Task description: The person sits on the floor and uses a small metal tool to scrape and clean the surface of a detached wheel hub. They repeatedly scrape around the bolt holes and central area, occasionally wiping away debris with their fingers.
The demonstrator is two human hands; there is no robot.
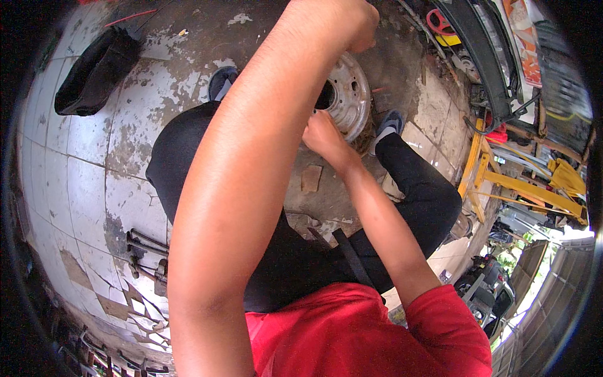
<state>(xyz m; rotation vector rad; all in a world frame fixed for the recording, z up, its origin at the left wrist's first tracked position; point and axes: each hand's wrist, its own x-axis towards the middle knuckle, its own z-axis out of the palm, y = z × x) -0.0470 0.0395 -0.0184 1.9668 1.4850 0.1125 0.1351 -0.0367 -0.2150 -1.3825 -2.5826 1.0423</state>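
Observation:
A worn, whitish steel wheel rim [358, 94] lies on the floor between my feet, partly hidden behind my left forearm. My right hand [328, 137] is closed in a fist at the near edge of the rim. Whatever its fingers hold is too hidden to name. My left hand [361, 28] is raised high over the far side of the rim, its fingers curled and partly cut off by the top edge of the view. What it grips, if anything, does not show.
A flat brown piece [311, 178] lies on the floor near the rim. To the left are a black bag-like object [97, 75] and dark metal tools [147, 248]. A yellow metal frame [527, 196] and long black curved parts [483, 56] crowd the right side.

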